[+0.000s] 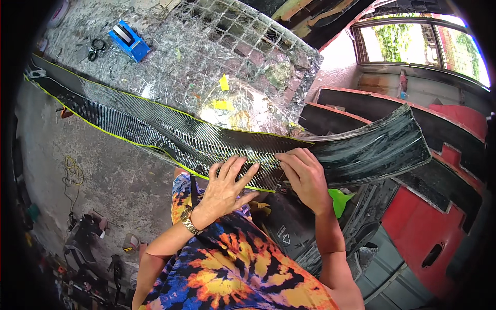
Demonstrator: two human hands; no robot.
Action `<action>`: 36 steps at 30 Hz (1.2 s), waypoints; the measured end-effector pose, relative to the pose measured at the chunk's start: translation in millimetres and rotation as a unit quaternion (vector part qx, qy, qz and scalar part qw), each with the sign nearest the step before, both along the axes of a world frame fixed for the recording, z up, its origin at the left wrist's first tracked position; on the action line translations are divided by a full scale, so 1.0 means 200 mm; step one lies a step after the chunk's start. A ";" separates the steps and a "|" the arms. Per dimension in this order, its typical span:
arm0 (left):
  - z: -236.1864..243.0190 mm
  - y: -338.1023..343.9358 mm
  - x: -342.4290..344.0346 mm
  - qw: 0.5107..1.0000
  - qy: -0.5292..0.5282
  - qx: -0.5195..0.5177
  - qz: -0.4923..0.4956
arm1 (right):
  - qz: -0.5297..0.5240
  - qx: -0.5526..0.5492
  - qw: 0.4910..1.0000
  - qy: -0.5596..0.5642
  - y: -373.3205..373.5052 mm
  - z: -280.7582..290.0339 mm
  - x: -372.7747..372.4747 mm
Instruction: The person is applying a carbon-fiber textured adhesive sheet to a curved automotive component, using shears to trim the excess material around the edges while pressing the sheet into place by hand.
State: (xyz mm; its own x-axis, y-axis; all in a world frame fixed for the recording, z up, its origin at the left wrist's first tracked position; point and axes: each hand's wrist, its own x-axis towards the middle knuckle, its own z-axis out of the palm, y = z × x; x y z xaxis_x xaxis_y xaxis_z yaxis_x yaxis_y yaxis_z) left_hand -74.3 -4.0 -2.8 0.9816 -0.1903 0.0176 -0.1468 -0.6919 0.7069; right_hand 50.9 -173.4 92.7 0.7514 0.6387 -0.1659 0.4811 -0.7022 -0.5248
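A long strip of black woven carbon fibre cloth (155, 123) with yellow-green edges lies along a long, curved dark mould (369, 147). The mould's bare, scuffed end shows to the right of the cloth. My left hand (226, 185) rests on the cloth near its right end, fingers spread and stretched out. A gold-coloured watch (189, 219) is on that wrist. At the cloth's right end, my right hand (304, 173) has its fingers bent and pressed together on the edge. Its fingertips partly hide the spot they grip.
Beyond the cloth is a littered worktable (170, 67) with a blue tape dispenser (129, 41), black scissors (95, 49), yellow scraps (223, 82) and a wire grid (243, 31). Red and black panels (423, 232) stand at the right. A cable (72, 173) lies on the floor at left.
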 end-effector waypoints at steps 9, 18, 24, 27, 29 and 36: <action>0.03 -0.01 0.01 1.000 0.013 0.002 0.002 | -0.009 0.041 0.999 0.015 -0.03 -0.01 0.01; 0.05 0.02 0.03 0.999 0.015 -0.013 -0.028 | 0.073 0.018 0.997 -0.022 -0.02 -0.09 -0.07; 0.04 0.03 0.02 0.999 0.017 -0.016 -0.033 | 0.128 -0.011 0.990 -0.056 -0.01 -0.13 -0.09; 0.04 0.03 0.03 0.999 0.021 -0.023 -0.033 | 0.142 -0.027 0.988 -0.063 0.00 -0.14 -0.09; 0.05 0.03 0.03 0.999 0.022 -0.028 -0.032 | 0.143 -0.034 0.987 -0.065 0.00 -0.14 -0.10; 0.05 0.03 0.03 0.999 0.017 -0.030 -0.027 | 0.139 -0.030 0.989 -0.040 -0.01 -0.15 -0.09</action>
